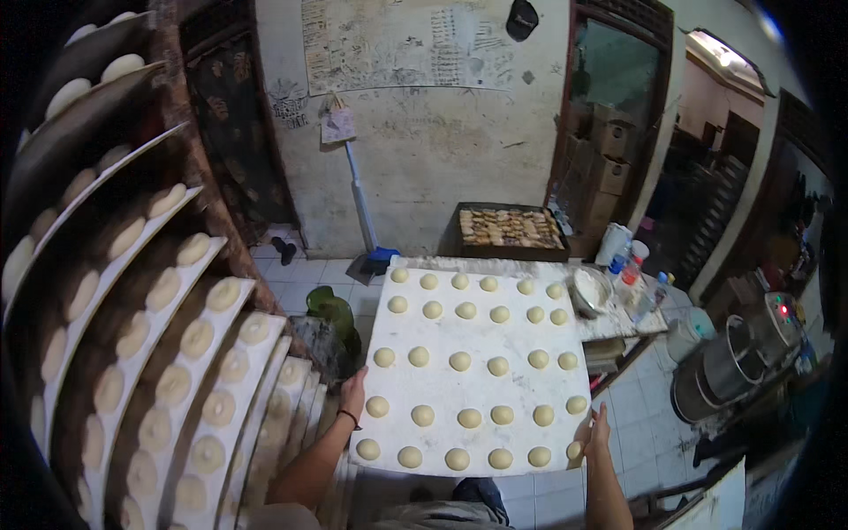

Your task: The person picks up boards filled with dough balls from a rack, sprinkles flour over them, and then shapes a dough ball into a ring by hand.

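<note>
A white, flour-dusted board (468,384) with several rows of round pale dough balls (459,360) is held level in front of me. My left hand (352,393) grips the board's left edge, with a dark band on the wrist. My right hand (595,435) holds the right edge near the nearest rows, its fingers closed on the side and partly hidden.
A rack (177,283) of dough trays fills the left. Ahead, a table (636,327) holds a metal bowl (589,290) and bottles (631,272); a tray of browned pieces (511,227) sits behind. A broom (358,190) leans on the wall; a steel machine (724,371) stands right.
</note>
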A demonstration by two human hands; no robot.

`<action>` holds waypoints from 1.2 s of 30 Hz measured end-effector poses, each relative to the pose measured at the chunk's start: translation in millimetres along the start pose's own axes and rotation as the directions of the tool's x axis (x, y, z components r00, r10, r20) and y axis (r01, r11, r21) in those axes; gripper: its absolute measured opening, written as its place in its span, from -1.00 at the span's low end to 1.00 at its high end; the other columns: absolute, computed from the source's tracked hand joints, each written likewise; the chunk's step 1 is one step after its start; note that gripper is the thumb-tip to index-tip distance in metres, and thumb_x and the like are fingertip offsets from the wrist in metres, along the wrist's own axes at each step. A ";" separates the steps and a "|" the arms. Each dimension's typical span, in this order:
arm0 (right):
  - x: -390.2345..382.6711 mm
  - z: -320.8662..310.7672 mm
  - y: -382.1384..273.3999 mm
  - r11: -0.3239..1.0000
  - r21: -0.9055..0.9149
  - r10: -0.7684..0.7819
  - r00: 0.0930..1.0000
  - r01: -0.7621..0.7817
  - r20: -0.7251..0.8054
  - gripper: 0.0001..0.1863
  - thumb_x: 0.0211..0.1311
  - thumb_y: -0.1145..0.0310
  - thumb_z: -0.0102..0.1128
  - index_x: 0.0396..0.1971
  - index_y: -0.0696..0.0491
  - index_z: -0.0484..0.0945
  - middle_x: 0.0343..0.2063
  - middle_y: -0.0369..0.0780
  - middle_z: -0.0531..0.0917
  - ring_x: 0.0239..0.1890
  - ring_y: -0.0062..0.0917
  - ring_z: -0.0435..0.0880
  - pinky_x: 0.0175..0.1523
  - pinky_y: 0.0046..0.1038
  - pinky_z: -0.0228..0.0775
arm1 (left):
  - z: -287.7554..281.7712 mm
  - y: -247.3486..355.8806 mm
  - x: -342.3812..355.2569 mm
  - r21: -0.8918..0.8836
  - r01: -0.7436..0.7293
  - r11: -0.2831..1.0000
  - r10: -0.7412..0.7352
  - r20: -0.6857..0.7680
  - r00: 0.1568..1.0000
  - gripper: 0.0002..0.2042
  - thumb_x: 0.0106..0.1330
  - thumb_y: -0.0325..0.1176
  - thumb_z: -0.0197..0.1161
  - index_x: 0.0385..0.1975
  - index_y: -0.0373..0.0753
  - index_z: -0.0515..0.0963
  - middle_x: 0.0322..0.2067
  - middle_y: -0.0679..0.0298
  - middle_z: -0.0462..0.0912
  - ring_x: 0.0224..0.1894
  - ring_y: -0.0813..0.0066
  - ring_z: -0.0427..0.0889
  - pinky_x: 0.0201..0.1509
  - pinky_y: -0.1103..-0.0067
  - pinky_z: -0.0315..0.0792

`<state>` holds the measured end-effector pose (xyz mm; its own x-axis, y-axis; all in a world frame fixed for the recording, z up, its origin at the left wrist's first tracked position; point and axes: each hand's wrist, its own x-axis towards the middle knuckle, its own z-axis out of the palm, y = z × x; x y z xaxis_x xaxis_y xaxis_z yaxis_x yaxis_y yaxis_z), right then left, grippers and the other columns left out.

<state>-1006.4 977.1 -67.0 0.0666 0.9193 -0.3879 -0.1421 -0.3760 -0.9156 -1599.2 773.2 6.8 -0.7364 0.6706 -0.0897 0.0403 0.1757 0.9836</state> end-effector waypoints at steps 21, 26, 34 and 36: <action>310.8 186.6 -32.7 0.954 0.205 0.201 0.974 -0.219 0.105 -0.25 0.36 -0.23 -0.10 0.08 0.23 0.54 -0.08 -0.16 0.62 -0.04 -0.41 0.59 0.11 -0.39 0.41 | 123.6 -37.6 326.8 0.114 0.542 0.833 -0.537 -0.073 0.840 -0.16 0.20 0.42 0.05 -0.09 -0.45 0.58 -0.30 0.15 0.61 -0.28 0.31 0.56 -0.11 0.35 0.44; 283.8 228.1 -66.5 0.453 -0.878 -0.279 0.960 0.157 0.027 -0.46 0.32 -0.02 0.11 -0.12 0.23 0.64 -0.34 -0.23 0.65 -0.26 -0.48 0.60 -0.10 -0.41 0.43 | 131.1 -48.2 340.2 -0.042 0.437 0.899 -0.438 -0.108 0.892 -0.35 0.29 0.27 0.10 -0.25 -0.37 0.61 -0.43 0.22 0.56 -0.39 0.35 0.54 -0.26 0.36 0.43; 331.9 194.8 -144.4 0.635 -0.597 -0.353 0.872 0.490 0.340 -0.53 0.30 0.12 0.19 0.01 0.21 0.57 -0.25 -0.13 0.70 -0.17 -0.47 0.65 -0.03 -0.45 0.47 | 112.8 -89.1 333.3 0.222 0.196 0.955 -0.202 0.004 0.979 -0.39 0.43 0.05 0.06 0.19 -0.43 0.36 0.03 0.08 0.51 0.05 0.24 0.51 0.15 0.42 0.39; 350.6 187.6 -205.0 0.594 -0.591 -0.531 0.818 0.546 0.221 -0.68 0.30 0.28 0.20 -0.10 0.21 0.58 -0.35 -0.10 0.70 -0.28 -0.46 0.67 -0.16 -0.43 0.47 | 118.0 -86.9 322.9 -0.121 0.343 0.931 -0.347 -0.012 0.938 -0.35 0.44 0.03 0.05 0.30 -0.40 0.25 0.19 0.06 0.42 0.19 0.20 0.44 0.26 0.40 0.33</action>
<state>-1139.2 1398.3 4.6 -0.0886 0.9773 0.1924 0.5360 0.2096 -0.8178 -1760.8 1059.5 -126.1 -0.7124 0.5596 -0.4236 -0.2971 0.3064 0.9043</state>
